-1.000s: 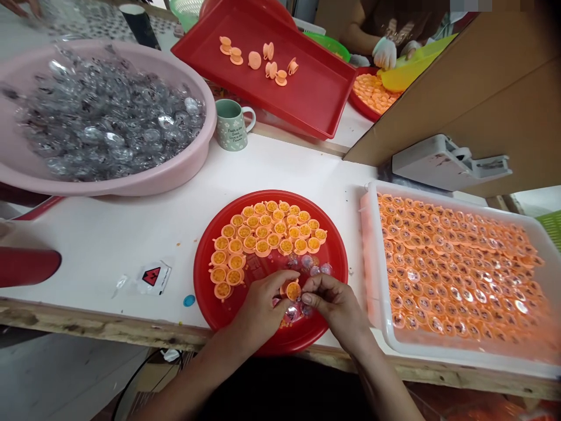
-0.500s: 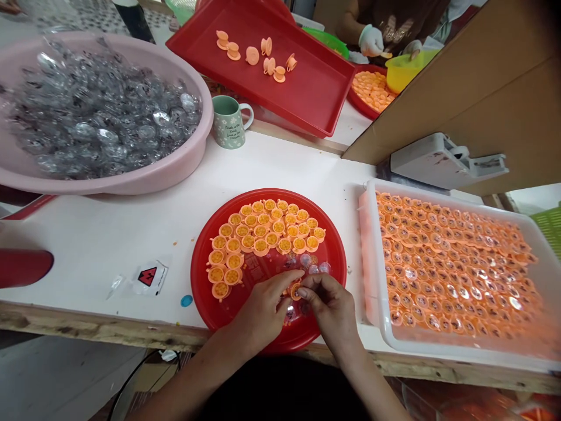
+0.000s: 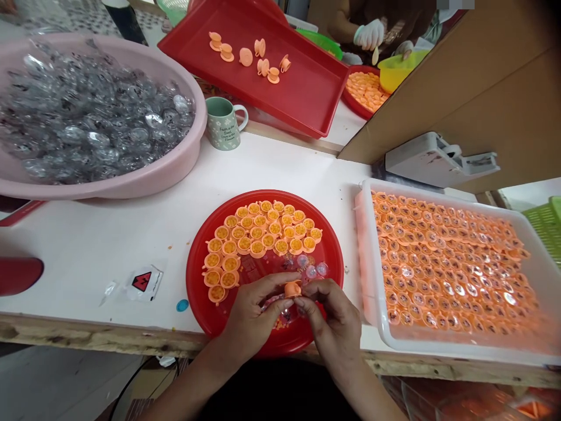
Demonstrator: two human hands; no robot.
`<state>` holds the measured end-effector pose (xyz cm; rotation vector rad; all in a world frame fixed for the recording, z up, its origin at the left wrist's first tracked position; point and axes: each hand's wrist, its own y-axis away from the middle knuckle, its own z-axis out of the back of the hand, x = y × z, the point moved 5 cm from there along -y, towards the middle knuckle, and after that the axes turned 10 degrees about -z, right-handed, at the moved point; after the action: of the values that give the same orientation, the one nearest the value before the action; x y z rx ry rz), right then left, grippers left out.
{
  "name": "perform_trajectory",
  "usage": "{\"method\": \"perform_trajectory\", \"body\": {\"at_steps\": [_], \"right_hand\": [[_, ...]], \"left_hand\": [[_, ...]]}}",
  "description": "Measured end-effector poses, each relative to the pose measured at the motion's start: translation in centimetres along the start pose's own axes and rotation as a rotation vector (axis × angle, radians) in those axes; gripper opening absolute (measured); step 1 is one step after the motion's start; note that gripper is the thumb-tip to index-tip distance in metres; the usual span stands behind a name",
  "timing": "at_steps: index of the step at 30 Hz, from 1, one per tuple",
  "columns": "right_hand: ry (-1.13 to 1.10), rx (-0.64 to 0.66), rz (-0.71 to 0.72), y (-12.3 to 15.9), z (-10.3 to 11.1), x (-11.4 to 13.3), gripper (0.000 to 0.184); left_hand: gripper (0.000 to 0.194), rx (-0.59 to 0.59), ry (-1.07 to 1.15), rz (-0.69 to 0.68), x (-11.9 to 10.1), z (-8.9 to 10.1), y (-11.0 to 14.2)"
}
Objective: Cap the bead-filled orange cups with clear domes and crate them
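Observation:
Between the fingertips of my left hand [image 3: 254, 313] and my right hand [image 3: 335, 318] is a small orange toy cup [image 3: 292, 289] on a saucer, seen from its side. Both hands are closed in a pinch around it, above the near half of a round red tray [image 3: 193, 275]. Toward the tray's far and left sides stand several similar cups [image 3: 256, 233] with yellow bits inside. Small clear discs [image 3: 311, 271] lie just beyond my fingers, and more shiny pieces are partly hidden under my hands.
On the right stands a white plastic bin [image 3: 384, 327] with rows of orange cups. A pink tub [image 3: 184, 169] of clear-wrapped pieces, a green mug [image 3: 223, 131] and a tilted red tray [image 3: 302, 102] are farther back. Behind the cardboard [image 3: 482, 99], a co-worker's gloved hand [image 3: 370, 35] holds something small.
The cup in my fingers has turned from showing its round top to showing its side. My left fingers have shifted onto it. The co-worker's gloved hand has risen slightly.

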<state>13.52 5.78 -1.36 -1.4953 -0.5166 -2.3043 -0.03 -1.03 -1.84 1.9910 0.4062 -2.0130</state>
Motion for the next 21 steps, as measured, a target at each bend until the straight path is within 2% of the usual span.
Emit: {"method": "perform_trajectory", "body": {"at_steps": [5,11,16,19,21], "right_hand": [[0.045,-0.010,0.076,0.2,0.1,0.3,0.025],[0.113,0.003,0.143,0.0,0.3,0.9,0.023],[0.231,0.017,0.210,0.6,-0.4,0.1,0.025],[0.263,-0.029,0.200,1.0,-1.3,-0.8,0.022],[0.216,-0.001,0.146,0.9,-2.0,-1.3,0.019]], "left_hand": [[0.033,0.021,0.003,-0.021,-0.3,0.0,0.0],[0.029,0.038,-0.079,-0.041,0.4,-0.6,0.2],[0.032,0.010,-0.180,-0.090,0.6,-1.2,1.0],[0.033,-0.014,-0.207,-0.062,1.1,-1.6,1.4],[0.031,-0.010,-0.234,-0.031,1.5,-1.7,1.3]]}}
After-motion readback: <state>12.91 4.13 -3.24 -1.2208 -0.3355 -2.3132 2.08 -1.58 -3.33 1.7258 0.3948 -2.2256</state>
